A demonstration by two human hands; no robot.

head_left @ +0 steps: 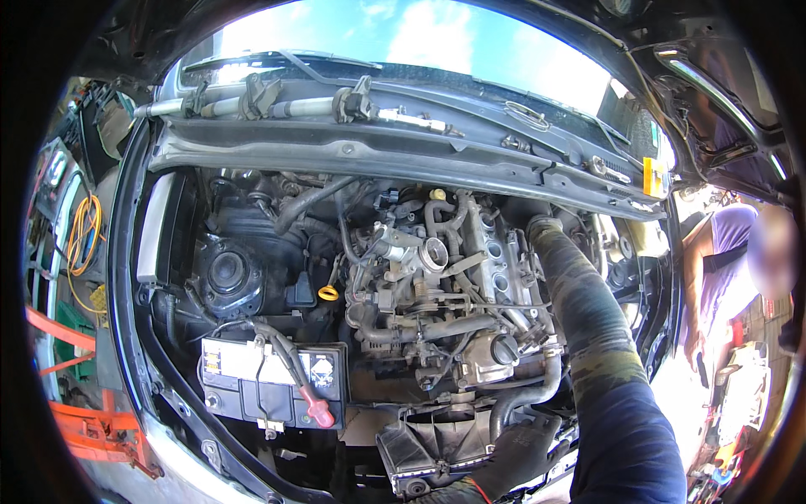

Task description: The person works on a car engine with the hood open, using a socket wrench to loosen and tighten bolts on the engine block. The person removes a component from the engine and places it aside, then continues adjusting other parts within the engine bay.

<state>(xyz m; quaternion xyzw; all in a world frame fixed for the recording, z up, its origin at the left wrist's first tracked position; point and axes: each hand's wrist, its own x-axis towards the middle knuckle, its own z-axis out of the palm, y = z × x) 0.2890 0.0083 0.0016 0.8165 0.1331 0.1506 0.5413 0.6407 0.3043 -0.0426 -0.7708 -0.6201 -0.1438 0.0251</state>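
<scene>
My right arm (pixel 592 311), in a camouflage sleeve, reaches over the engine (pixel 420 286) to its back right side. At the sleeve's end my right hand (pixel 531 210) sinks into shadow beneath the cowl edge, its fingers hidden. Low in the picture, my left hand (pixel 522 454), in a dark glove, lies over the front edge beside a bent coolant hose (pixel 537 391) and a black air filter housing (pixel 432 445). Its fingers look stretched out, with nothing visible in them. Between the two hands sits the valve-side metal cover with a black oil filler cap (pixel 505 349).
A battery (pixel 273 378) with a red terminal cover stands at front left. Near the engine's left side is a yellow dipstick ring (pixel 328 293). A long metal shaft (pixel 311 107) and small tools lie along the cowl (pixel 353 151). Another person (pixel 726 260) is at the right.
</scene>
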